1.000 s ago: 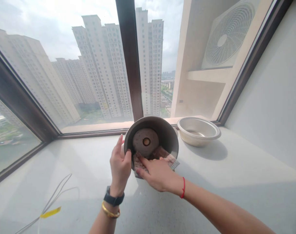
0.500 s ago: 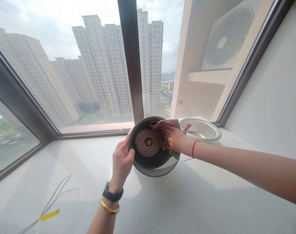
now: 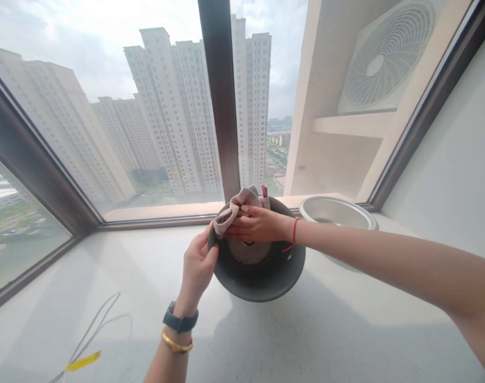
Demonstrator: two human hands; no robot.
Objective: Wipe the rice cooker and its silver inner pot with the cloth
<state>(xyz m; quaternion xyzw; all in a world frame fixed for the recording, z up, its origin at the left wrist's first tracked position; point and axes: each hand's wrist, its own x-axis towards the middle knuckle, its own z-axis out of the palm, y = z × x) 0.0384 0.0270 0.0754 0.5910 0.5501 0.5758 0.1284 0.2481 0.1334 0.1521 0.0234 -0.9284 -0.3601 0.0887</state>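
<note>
A dark grey round pot [image 3: 262, 279] is tilted with its inside facing me. A brownish disc with a small round fitting shows in its floor. At the pot's left rim, my left hand [image 3: 198, 260] grips the edge, thumb on the near side. Inside it, my right hand [image 3: 258, 224] presses a crumpled pale checked cloth [image 3: 248, 198] against the upper left wall. The cloth has a red tab, and part of it lies over the rim. Some right-hand fingers are hidden in its folds.
A shallow silver metal bowl [image 3: 340, 205] stands right of the pot, partly behind my right forearm. On the white sill [image 3: 155, 287], a thin grey cable [image 3: 93, 324] with a yellow tag [image 3: 83, 360] lies at lower left. Brown-framed windows [image 3: 226, 106] rise behind.
My right hand and the cloth have moved left, from the pot's upper right wall to its upper left. The pot's tilt has shifted slightly; my left hand keeps its rim grip.
</note>
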